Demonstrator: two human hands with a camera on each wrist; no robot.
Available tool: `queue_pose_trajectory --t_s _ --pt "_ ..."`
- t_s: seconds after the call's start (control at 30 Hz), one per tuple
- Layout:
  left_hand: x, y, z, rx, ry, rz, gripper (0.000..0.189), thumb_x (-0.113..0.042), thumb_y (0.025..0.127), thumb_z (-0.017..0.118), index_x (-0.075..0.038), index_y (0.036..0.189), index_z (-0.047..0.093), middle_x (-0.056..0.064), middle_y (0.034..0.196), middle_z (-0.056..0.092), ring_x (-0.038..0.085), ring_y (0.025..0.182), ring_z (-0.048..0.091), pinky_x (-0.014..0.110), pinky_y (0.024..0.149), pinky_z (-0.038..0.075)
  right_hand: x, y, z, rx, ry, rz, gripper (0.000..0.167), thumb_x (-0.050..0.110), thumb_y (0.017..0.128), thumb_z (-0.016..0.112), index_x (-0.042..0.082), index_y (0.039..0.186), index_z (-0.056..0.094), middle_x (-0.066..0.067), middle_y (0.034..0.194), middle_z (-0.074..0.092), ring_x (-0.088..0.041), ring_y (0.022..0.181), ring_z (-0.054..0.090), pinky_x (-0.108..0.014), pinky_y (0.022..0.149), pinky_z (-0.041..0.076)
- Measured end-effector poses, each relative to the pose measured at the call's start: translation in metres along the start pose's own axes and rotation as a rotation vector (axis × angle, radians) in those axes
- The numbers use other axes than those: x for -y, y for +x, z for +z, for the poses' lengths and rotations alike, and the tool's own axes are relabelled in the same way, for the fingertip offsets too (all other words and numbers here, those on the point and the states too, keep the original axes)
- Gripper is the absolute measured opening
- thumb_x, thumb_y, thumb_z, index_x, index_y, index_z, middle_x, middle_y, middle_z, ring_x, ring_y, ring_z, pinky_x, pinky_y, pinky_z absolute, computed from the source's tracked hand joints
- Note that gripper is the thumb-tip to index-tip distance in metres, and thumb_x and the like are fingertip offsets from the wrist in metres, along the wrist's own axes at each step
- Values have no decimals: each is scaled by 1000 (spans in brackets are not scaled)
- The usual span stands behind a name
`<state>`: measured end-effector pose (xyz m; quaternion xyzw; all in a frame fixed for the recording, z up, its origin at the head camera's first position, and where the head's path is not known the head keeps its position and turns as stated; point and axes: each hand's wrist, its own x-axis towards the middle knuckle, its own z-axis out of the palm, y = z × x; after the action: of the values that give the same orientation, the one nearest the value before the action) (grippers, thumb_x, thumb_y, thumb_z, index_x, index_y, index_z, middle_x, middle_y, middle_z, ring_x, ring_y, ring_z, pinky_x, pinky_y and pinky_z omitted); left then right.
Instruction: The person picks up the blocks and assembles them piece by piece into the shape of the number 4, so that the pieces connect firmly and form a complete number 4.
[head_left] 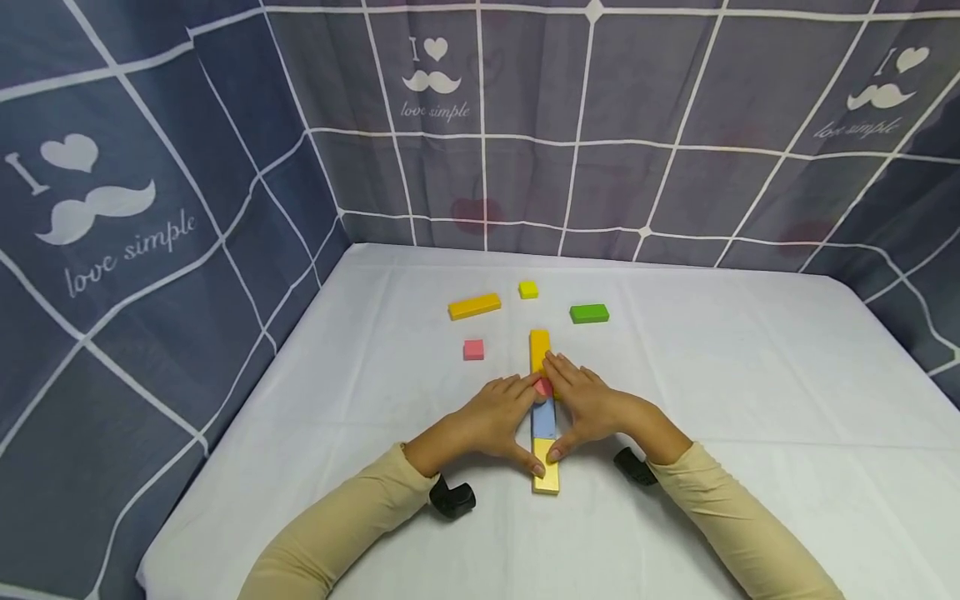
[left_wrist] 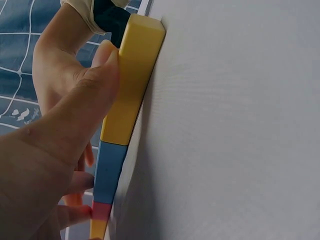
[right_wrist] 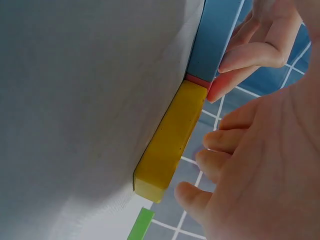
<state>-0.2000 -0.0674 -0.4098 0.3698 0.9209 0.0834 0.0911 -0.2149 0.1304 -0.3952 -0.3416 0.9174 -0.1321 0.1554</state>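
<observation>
A straight row of blocks runs away from me in the head view: a pale yellow block (head_left: 547,482) nearest, then a blue block (head_left: 543,421), a pink-red block (head_left: 543,387) and an orange-yellow block (head_left: 539,343). My left hand (head_left: 491,417) lies along the row's left side, thumb on the pale yellow block (left_wrist: 132,75), fingertips at the blue block (left_wrist: 109,170) and red block (left_wrist: 101,211). From the right, my right hand (head_left: 592,408) reaches in with straight fingers near the orange-yellow block (right_wrist: 172,142) and its thumb at the pale yellow one. Fingers partly hide the row's middle.
Beyond the row lie an orange block (head_left: 475,307), a small yellow cube (head_left: 528,289), a green block (head_left: 589,313) and a pink cube (head_left: 473,349). White cloth (head_left: 735,375) covers the table. Dark checked curtains (head_left: 525,108) stand behind and to the sides.
</observation>
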Motion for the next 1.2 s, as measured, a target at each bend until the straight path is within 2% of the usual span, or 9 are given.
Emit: queue_pose_trajectory --t_s 0.23,0.6,0.73,0.9,1.03,1.2 --pt "-2 2 1 23 26 -15 100 -73 59 64 -15 136 34 7 152 17 32 136 25 43 111 22 -1 -3 2 28 1 5 126 63 59 73 -6 144 9 -22 152 4 -38 140 2 -59 107 16" --pt "-4 5 2 36 50 -7 100 -74 60 62 -15 136 34 9 152 18 37 137 20 47 112 19 -4 -4 3 62 -30 32 125 65 61 70 -5 144 9 -20 152 3 -36 140 2 -59 107 15" --pt "-5 5 -4 61 55 7 96 -73 66 57 -15 138 33 9 153 15 35 140 12 46 113 15 -5 -4 -1 63 -49 35 125 66 60 70 -4 144 9 -19 153 2 -35 141 1 -58 108 15" --pt "2 4 -12 95 -15 8 83 -68 77 49 -18 141 32 8 154 13 33 141 6 47 113 11 -5 -3 -5 62 -57 37 125 67 60 69 -3 145 9 -18 153 2 -34 141 1 -57 108 14" --pt "12 4 -18 95 -65 -32 78 -64 80 49 -19 142 31 7 153 15 32 141 6 49 113 11 -4 -2 -5 62 -62 37 126 68 59 69 -2 145 10 -18 153 3 -34 141 2 -57 108 15" --pt "28 2 -24 38 -81 -121 77 -60 81 53 -19 141 31 8 152 18 33 141 9 50 112 12 -3 -2 -3 73 -58 61 127 69 58 70 -1 145 10 -16 153 3 -32 141 1 -55 110 14"
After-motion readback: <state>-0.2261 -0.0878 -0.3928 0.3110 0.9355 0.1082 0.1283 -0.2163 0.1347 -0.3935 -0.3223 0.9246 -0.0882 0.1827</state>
